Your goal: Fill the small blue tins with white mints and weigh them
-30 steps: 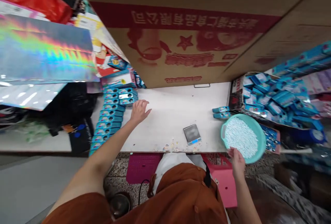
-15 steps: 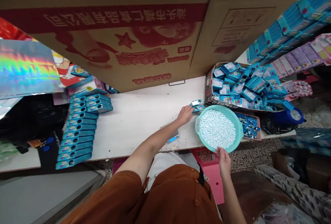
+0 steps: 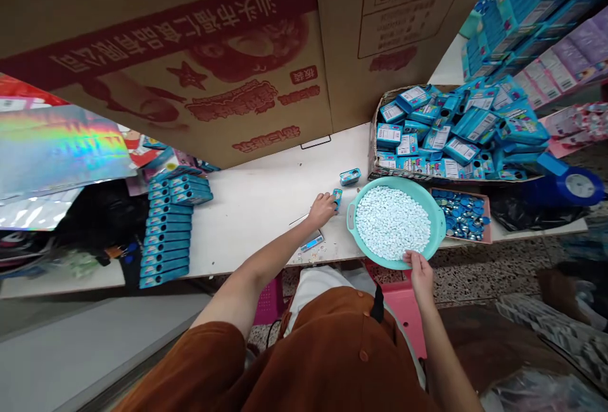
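Note:
My left hand [image 3: 322,209] is closed round a small blue box [image 3: 337,199] just above the white table. A second blue box [image 3: 350,177] lies on the table beyond it. My right hand [image 3: 420,272] is at the near rim of a mint-green basin [image 3: 352,217]; its fingers are pinched together over the edge of the small white pellets [image 3: 393,222]. Whatever those fingers hold, if anything, is too small to make out. A small device with a blue display [image 3: 312,244] lies near the table's front edge.
A big cardboard carton [image 3: 228,70] stands at the back. To the right, an open box [image 3: 375,168] is heaped with blue packets, beside a pink tray [image 3: 486,220] of blue and silver pieces. Stacked blue boxes [image 3: 166,241] stand on the left.
My left hand has drawn one blue box away from the other, toward me and to the left. My right hand stays at the basin's near rim. The camera view has shifted.

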`<state>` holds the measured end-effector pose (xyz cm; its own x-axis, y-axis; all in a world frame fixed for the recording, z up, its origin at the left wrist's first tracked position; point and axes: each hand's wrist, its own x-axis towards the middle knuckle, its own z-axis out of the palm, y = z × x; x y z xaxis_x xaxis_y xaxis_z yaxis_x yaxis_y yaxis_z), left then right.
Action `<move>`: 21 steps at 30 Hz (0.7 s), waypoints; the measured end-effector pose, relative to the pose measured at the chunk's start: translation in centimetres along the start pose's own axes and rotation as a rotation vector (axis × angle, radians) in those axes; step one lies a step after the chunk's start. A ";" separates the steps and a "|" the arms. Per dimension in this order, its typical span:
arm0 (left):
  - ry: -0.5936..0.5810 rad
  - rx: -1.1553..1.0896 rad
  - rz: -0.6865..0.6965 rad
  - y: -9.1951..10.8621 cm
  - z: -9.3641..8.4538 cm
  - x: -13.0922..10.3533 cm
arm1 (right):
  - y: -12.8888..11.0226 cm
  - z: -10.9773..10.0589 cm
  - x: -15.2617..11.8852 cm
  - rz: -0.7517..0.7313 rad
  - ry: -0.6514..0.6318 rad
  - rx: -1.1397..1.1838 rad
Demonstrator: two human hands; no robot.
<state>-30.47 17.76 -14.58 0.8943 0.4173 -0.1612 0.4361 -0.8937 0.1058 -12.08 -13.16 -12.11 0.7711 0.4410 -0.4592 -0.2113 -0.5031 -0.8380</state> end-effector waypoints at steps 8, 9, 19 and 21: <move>-0.055 -0.151 -0.005 -0.2 -1.6 -1.6 | -0.9 0.7 1.3 -0.056 -0.046 -0.003; -0.047 -0.162 0.027 -0.7 -2.0 -1.6 | -0.8 0.6 1.1 -0.056 -0.042 -0.005; -0.153 -0.160 -0.008 -3.3 -1.9 -2.0 | 1.4 -0.1 -0.8 -0.036 -0.036 -0.009; -0.122 -0.166 -0.127 -3.0 -2.2 -4.6 | 1.3 0.1 -0.8 -0.049 -0.036 -0.015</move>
<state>-35.71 18.92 -11.95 0.8172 0.4923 -0.2996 0.5635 -0.7917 0.2359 -12.97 -14.07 -12.83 0.7579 0.4921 -0.4283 -0.1646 -0.4910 -0.8555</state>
